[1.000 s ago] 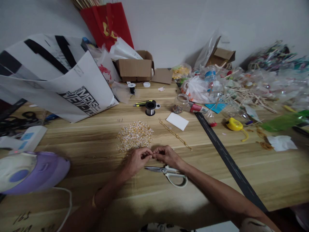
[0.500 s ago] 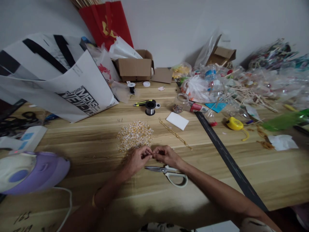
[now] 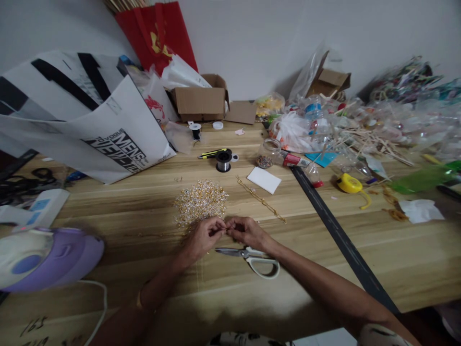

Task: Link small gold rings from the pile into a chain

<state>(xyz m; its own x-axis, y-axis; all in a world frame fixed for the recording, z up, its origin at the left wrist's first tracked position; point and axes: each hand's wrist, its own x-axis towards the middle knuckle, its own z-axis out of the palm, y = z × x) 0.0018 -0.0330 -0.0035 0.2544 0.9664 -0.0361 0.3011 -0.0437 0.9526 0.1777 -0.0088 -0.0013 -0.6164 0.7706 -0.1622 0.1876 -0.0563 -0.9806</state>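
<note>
My left hand [image 3: 202, 236] and my right hand [image 3: 248, 231] meet fingertip to fingertip over the wooden table [image 3: 144, 226], both pinched round a tiny piece too small to name. Just beyond them lies a heap of small gold and clear beaded pins [image 3: 200, 201]. White-handled scissors [image 3: 252, 258] lie on the table right under my right wrist. A thin gold chain [image 3: 261, 199] runs diagonally to the right of the heap.
A purple and white device [image 3: 43, 257] sits at the near left. A white printed bag [image 3: 90, 120], a red bag [image 3: 158, 33] and a cardboard box [image 3: 201, 101] stand at the back. A wire spool [image 3: 224, 161], white card [image 3: 264, 180], yellow tape measure [image 3: 349, 184] and plastic clutter [image 3: 378, 125] fill the right.
None of note; both hands stay pinched together at the same spot, with only a slight shift of the camera.
</note>
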